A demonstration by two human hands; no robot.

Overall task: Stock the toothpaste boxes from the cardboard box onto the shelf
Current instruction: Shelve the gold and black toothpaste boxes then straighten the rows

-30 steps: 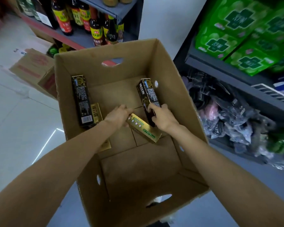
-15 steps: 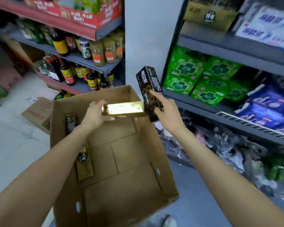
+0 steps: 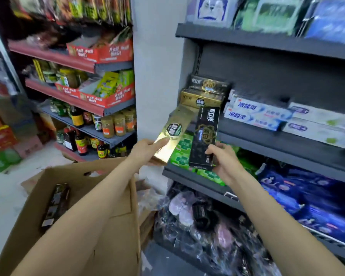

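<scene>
Gold toothpaste box [image 3: 172, 134] gripped at its lower end in left hand [image 3: 147, 151], slanting up toward shelf [image 3: 287, 143]. Black toothpaste box [image 3: 204, 136] held upright, lower end clamped in right hand [image 3: 224, 163]. Both arms outstretched, raised above cardboard box [image 3: 116, 226]. Compared with half a second earlier: both boxes lifted higher, nearer stacked toothpaste [image 3: 204, 94]; gold box turned from level to slanted. Another dark box [image 3: 55, 206] left inside.

Even indoor light, glare on the gold box [image 3: 172, 134], motion-blurred and distorted edges.
</scene>
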